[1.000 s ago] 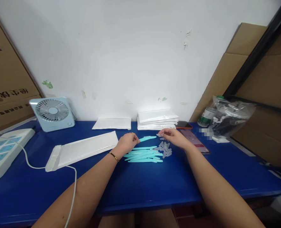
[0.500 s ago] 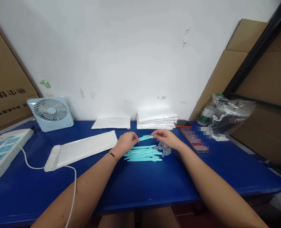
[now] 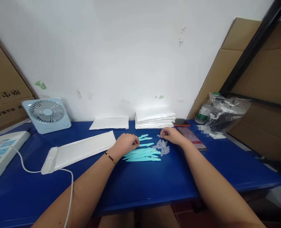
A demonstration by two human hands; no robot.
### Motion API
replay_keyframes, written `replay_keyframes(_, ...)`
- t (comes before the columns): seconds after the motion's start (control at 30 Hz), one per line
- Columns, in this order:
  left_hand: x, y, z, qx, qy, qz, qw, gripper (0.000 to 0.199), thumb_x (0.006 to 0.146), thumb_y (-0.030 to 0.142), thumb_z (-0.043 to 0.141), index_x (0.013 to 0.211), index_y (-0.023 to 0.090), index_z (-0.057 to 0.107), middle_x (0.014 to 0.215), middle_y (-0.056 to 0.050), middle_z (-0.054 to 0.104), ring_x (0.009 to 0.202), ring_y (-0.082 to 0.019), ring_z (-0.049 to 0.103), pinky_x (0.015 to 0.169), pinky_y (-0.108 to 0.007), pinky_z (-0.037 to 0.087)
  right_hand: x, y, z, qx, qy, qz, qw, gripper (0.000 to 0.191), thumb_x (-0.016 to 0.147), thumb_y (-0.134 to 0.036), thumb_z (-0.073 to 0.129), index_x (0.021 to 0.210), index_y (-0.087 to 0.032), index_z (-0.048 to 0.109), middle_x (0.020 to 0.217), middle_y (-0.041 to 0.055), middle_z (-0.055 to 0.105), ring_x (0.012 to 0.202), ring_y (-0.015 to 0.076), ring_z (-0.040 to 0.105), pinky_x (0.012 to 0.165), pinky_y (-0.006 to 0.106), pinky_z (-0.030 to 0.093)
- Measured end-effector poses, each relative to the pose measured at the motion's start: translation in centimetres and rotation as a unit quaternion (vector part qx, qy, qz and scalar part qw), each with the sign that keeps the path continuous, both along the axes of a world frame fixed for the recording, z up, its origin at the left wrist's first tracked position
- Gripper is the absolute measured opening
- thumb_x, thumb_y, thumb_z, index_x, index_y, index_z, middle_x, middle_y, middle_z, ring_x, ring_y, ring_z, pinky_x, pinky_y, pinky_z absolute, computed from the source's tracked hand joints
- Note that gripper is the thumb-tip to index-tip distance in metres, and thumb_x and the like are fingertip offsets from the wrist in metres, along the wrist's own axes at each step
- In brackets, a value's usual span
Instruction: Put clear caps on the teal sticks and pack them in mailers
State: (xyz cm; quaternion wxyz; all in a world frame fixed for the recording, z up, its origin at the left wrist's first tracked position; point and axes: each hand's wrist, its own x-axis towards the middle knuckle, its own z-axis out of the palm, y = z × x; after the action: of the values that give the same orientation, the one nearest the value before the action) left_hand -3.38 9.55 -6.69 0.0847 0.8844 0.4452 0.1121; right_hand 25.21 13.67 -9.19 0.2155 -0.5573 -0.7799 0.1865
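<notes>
My left hand (image 3: 127, 144) is closed, its thumb and fingertips pinching one end of a slim turquoise eyebrow razor (image 3: 146, 144). Just below it lies a loose pile of similar turquoise razors (image 3: 142, 155), and a few more (image 3: 145, 138) rest beyond the fingers. My right hand (image 3: 172, 136) is closed in a pinch on a small translucent cap (image 3: 159, 136). Between that hand and the pile, several more translucent caps (image 3: 164, 148) are scattered on the blue table.
A white padded envelope (image 3: 83, 148) lies left of my left hand. Against the wall are a single envelope (image 3: 109, 123) and an envelope stack (image 3: 154, 117). Around them stand a fan (image 3: 47, 114), a power strip (image 3: 6, 155) with a cable, phones (image 3: 192, 138) and a bagged bottle (image 3: 203, 113).
My right hand has moved slightly right, off the razor it held with my left hand, and now pinches a cap. My left hand has shifted a little toward me, onto another razor.
</notes>
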Motion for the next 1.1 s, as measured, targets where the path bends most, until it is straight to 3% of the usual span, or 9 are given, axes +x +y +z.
replay_keyframes(0.33, 0.4, -0.1, -0.1, 0.074, 0.046, 0.021, 0.996, 0.015, 0.071, 0.014, 0.048, 0.067, 0.018, 0.062, 0.066, -0.003, 0.063, 0.058, -0.014, 0.054, 0.051, -0.025, 0.029, -1.1, -1.5, 1.3, -0.021, 0.102, 0.109, 0.989, 0.019, 0.077, -0.035, 0.061, 0.081, -0.017, 0.065, 0.066, 0.0006, 0.06, 0.058, 0.0116, 0.052, 0.055, 0.022, 0.04)
replay_keyframes(0.83, 0.1, 0.0, 0.4, 0.045, 0.019, 0.039, 0.998, 0.017, 0.076, 0.018, 0.046, 0.067, 0.019, 0.061, 0.066, -0.003, 0.061, 0.059, -0.014, 0.053, 0.052, -0.025, 0.029, -1.6, -2.2, 2.0, -0.026, 0.118, 0.104, 0.987, 0.024, 0.077, -0.039, 0.062, 0.082, -0.016, 0.066, 0.066, 0.0013, 0.06, 0.057, 0.0117, 0.052, 0.054, 0.023, 0.041)
replay_keyframes(1.1, 0.7, 0.0, 0.2, 0.083, 0.044, 0.021, 0.995, 0.02, 0.08, 0.018, 0.044, 0.069, 0.017, 0.061, 0.069, -0.005, 0.061, 0.064, -0.016, 0.055, 0.06, -0.027, 0.035, -4.2, -2.6, 1.6, -0.002, 0.102, 0.12, 0.988, 0.018, 0.077, -0.033, 0.06, 0.084, -0.018, 0.068, 0.071, 0.0014, 0.062, 0.06, 0.012, 0.053, 0.054, 0.023, 0.041)
